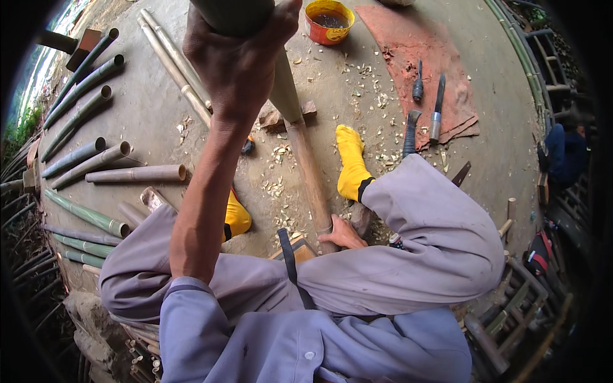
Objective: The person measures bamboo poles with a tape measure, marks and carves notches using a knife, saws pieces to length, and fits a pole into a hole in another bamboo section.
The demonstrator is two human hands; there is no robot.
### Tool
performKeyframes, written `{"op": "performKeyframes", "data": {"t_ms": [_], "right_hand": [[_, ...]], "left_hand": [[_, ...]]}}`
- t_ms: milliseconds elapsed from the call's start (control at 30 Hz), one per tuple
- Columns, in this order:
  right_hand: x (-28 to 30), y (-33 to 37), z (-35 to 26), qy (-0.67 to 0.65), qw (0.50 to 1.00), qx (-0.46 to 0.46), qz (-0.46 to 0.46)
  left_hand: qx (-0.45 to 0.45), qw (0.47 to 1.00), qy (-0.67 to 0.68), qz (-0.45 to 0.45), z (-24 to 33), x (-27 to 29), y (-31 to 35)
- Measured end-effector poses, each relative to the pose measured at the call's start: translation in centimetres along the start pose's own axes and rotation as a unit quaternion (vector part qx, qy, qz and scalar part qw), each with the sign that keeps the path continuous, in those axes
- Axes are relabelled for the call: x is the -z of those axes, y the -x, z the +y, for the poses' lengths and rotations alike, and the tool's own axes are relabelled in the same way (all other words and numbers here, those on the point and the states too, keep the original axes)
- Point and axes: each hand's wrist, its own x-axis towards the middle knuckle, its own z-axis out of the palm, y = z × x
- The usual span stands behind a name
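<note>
My left hand [230, 73] is raised close at the top of the view, its fingers wrapped round a thick dark green cylinder [233, 14], apparently bamboo. A pale green tapered length [285, 92] slants from behind this hand to the ground; whether it belongs to the cylinder I cannot tell. Its lower end meets a brown bamboo pole [308, 169], which lies between my legs beside a flat stone [271, 117]. Low down, my right hand [345, 233] grips the pole's near end, partly hidden by my thigh.
Several bamboo lengths [137, 173] lie at the left. A red and yellow bucket [329, 24] of dark liquid stands ahead. On a reddish mat [415, 48] rest a knife [438, 105] and a pointed tool [417, 86]. Shavings [281, 166] litter the ground round my yellow-socked feet [351, 163].
</note>
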Motion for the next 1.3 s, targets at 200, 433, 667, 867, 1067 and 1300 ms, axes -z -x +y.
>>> {"op": "performKeyframes", "data": {"t_ms": [200, 433, 667, 867, 1067, 1300], "right_hand": [[-0.2, -0.2, 0.2, 0.008, 1.0, 0.008, -0.001], [-0.2, -0.3, 0.3, 0.003, 1.0, -0.001, 0.001], [-0.2, -0.4, 0.2, 0.0, 1.0, 0.0, -0.009], [-0.9, -0.7, 1.1, 0.009, 1.0, 0.019, 0.016], [-0.6, -0.7, 0.9, -0.003, 1.0, 0.014, 0.007], [-0.3, -0.5, 0.7, 0.004, 1.0, 0.013, 0.002]], "left_hand": [[-0.05, 0.997, -0.057, -0.033, -0.9, 0.7, -0.2], [-0.011, 1.0, 0.013, -0.026, 0.8, 0.0, 0.0], [-0.021, 0.999, 0.014, 0.019, 0.3, -0.7, 0.4], [-0.057, 0.998, 0.019, 0.001, -0.2, -0.4, 0.4], [-0.006, 1.0, -0.012, -0.024, 1.2, -0.2, 0.3], [-0.022, 1.0, 0.013, 0.011, 0.3, -0.7, 0.5]]}}
